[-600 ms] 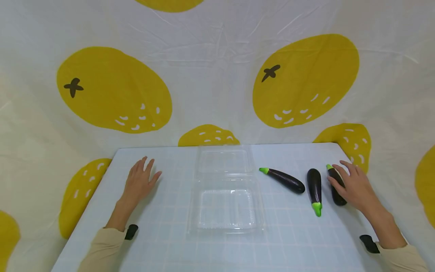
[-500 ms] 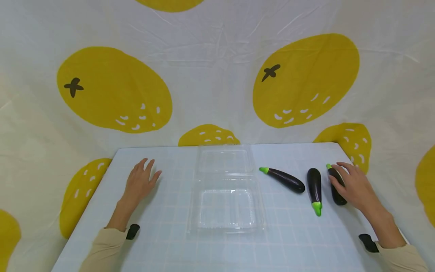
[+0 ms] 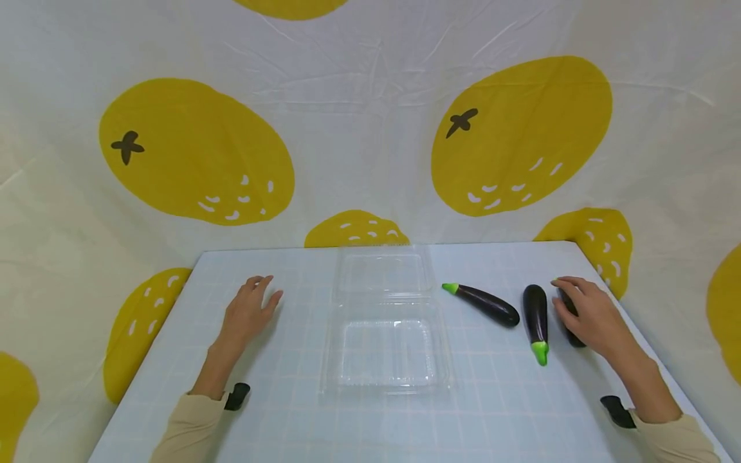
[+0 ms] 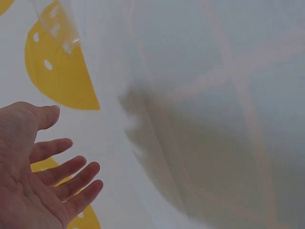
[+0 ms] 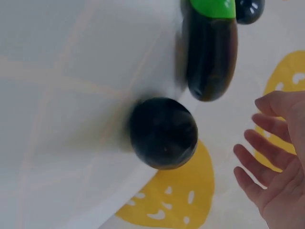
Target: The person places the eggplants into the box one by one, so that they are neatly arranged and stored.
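Three dark purple eggplants with green stems lie on the right of the table. My right hand (image 3: 592,316) hovers over the rightmost eggplant (image 3: 572,325) with fingers spread, covering its stem end in the head view. The right wrist view has this hand (image 5: 276,162) apart from the rounded end of an eggplant (image 5: 163,133). Left of it lie the middle eggplant (image 3: 535,315), stem toward me, and a slanted eggplant (image 3: 485,305). My left hand (image 3: 246,312) hangs over the table's left side, holding nothing, its fingers (image 4: 76,174) loosely bent.
A clear plastic clamshell container (image 3: 384,392) lies open at the table's middle, its lid (image 3: 382,294) folded toward the back edge. The table (image 3: 278,424) has a pale checked cover. Behind it hangs a white cloth (image 3: 359,141) printed with yellow fruit.
My right hand has shifted left, covering more of the rightmost eggplant. The left hand has moved slightly right, and its fingers are more bent. The eggplants and container look unmoved.
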The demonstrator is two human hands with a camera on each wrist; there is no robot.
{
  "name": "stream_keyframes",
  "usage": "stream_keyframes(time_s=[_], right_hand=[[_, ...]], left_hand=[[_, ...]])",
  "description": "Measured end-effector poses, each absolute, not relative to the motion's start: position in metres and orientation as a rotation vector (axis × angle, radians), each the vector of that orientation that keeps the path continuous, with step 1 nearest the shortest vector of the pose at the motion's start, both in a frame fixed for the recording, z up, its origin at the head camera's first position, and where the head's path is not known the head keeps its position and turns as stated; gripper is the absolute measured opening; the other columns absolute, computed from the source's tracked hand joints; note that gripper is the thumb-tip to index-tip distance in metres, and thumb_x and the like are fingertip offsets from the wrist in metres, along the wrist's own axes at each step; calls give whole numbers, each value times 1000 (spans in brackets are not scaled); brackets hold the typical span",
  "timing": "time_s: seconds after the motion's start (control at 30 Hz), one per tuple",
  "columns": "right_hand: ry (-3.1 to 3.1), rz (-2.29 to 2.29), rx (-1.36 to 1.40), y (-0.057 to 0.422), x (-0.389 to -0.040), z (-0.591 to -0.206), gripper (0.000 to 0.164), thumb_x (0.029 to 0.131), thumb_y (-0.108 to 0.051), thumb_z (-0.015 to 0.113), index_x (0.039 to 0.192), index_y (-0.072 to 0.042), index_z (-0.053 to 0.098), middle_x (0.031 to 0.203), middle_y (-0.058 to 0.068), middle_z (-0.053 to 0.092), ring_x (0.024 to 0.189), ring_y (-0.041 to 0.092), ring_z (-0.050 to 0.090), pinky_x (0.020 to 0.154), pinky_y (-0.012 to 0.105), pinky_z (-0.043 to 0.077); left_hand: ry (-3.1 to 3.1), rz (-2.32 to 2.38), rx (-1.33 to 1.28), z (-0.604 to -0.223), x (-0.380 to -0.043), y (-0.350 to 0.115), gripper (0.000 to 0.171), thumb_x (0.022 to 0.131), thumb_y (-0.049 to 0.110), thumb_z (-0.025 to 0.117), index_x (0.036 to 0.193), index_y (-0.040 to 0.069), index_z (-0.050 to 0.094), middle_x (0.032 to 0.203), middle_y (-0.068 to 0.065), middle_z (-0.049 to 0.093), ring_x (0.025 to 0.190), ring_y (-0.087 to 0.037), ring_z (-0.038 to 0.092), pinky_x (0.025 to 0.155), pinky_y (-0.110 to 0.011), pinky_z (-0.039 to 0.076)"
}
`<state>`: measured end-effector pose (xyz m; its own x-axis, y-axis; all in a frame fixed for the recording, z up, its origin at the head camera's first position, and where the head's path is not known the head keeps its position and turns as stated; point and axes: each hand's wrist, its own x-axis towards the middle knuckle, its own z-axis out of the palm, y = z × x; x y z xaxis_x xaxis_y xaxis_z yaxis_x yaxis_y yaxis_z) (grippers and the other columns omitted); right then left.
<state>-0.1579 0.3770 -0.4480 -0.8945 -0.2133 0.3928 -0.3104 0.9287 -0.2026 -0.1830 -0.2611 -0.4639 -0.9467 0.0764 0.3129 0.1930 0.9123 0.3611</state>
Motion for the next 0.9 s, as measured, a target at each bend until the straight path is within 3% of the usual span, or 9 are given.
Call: stream_keyframes(time_s=[0.3,0.57,0.9], right_hand=[[-2714,416,422,363,-158,-449,39,89,-1,75,125,7,62,127,31,56,115,51,52,93,70,44],[-2726,430,432,349,-158,-449,42,89,-3,76,128,5,61,127,30,57,115,50,53,93,70,46],[-2703,444,486,332,-157,-448,46,87,-2,79,129,2,61,128,27,58,115,46,55,94,68,48]], left_hand=[[-2879,-703,-133,-461,-181,-243,51,105,27,59,144,-5,52,139,-30,52,128,-46,51,104,-63,45],[-2863,-783,-119,-462,-177,-229,50,104,26,63,144,-3,54,138,-27,54,113,-39,62,98,-58,52],[-2780,-986,-194,-468,-171,-213,46,103,23,66,141,-2,58,132,-23,61,101,-32,66,86,-52,58]])
